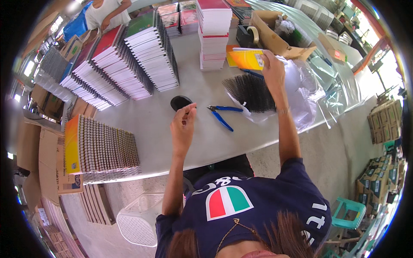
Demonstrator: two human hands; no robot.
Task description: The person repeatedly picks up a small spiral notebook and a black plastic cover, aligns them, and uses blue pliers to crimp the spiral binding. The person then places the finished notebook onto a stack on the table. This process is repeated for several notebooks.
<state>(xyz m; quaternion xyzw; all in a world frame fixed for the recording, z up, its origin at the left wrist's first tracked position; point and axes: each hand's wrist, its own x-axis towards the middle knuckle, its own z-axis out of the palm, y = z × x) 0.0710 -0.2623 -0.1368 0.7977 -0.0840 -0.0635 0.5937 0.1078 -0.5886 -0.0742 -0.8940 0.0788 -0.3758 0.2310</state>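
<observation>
Yellow-and-orange thin paper-covered booklet [247,59] is out at the far side of the grey-white desk [155,133], its right end pinched between the closed fingers and thumb of my right grip [274,72]. Just nearer than it lies a pile of black plastic binding coils [249,90] on clear wrapping, partly behind my right forearm. My left grip [183,127] is half-open — fingers loosely bent, nothing visible in it — with its fingertips by a black oval object [180,102]; whether they touch, I can't tell. Blue-handled metal cutting pliers [223,115] lie spread between my two arms.
</observation>
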